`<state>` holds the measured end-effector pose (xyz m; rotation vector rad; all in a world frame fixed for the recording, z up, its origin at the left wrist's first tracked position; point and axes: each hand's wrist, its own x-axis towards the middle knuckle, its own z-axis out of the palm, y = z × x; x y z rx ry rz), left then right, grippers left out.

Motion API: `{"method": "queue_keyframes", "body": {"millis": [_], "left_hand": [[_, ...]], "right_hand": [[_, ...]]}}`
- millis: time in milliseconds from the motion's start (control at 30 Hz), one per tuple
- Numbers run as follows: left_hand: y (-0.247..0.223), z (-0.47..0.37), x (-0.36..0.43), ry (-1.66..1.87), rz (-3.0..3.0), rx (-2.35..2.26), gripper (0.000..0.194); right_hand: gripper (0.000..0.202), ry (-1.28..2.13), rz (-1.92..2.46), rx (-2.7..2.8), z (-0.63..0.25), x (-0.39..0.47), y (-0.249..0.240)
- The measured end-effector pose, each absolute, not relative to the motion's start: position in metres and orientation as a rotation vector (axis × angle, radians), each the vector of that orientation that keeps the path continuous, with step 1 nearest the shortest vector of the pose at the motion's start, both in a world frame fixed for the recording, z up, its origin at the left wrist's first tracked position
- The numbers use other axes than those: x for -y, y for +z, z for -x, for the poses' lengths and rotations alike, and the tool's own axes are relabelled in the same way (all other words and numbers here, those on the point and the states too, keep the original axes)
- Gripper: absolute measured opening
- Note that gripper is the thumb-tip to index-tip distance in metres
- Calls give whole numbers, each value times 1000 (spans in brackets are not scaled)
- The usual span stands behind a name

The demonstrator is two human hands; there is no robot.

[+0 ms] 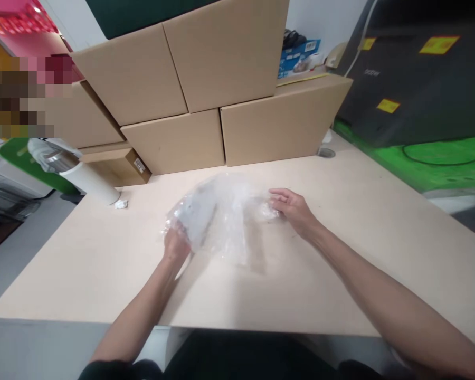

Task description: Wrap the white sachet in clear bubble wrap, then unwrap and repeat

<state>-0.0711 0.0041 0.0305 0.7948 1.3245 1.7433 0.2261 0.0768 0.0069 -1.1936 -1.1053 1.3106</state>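
A crumpled clear plastic bag stretches between my two hands above the table. Its left end is gripped by my left hand, whose fingers are partly covered by the film. On the other side, my right hand pinches a bunched piece of the same plastic between thumb and fingers. Through the left part of the bag a pale, whitish patch shows; I cannot tell whether something lies inside. The bag's lower edge hangs loosely and is blurred.
Cardboard boxes stand stacked along the table's back. At the left are a white cylinder, a small brown box and a crumpled white scrap. A dark machine stands at right on a green surface.
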Motion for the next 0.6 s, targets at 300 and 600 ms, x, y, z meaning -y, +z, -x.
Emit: {"method": "queue_keyframes", "body": {"millis": [300, 600], "left_hand": [[27, 81, 30, 1790, -556, -1414, 72], [25, 84, 59, 1536, -1867, -1676, 27]], "right_hand": [[64, 1327, 1192, 1028, -212, -60, 17], [72, 1105, 965, 1746, -182, -6, 27]]}}
